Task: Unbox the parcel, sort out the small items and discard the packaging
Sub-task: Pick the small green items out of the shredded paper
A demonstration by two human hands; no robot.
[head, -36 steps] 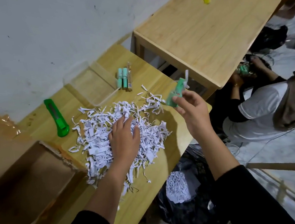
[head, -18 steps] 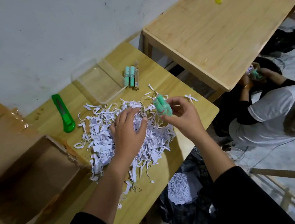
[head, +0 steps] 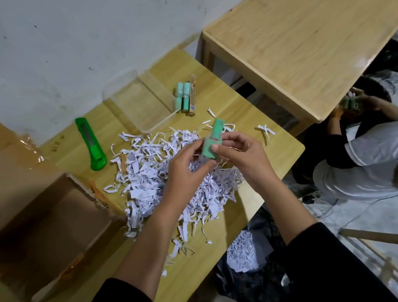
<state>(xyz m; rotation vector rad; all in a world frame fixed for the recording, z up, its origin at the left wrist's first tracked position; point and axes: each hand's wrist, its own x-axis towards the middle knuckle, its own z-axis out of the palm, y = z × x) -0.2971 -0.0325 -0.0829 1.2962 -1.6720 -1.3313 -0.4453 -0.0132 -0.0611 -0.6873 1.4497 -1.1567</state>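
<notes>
Against a grey wall, the wooden table [head: 258, 127] carries a heap of shredded paper [head: 152, 178], an open cardboard box [head: 44, 225], a green box cutter [head: 91, 145] and a clear tray [head: 139, 103] with two mint tubes [head: 183, 97] just beside it. Both hands meet above the heap: the right hand [head: 243, 156] pinches a small green bottle [head: 212, 141], its grip closed on the body. The left hand [head: 185, 171] touches the bottle's lower edge with curled fingers.

Dim, even indoor light, source unseen. Soft shadow inside the cardboard box [head: 44, 225], left of the left hand [head: 185, 173]. Faint glare on the far table [head: 304, 47] beyond the right hand [head: 243, 154]. Wide-angle bending at edges. Hands reasonably sharp; corners softer.
</notes>
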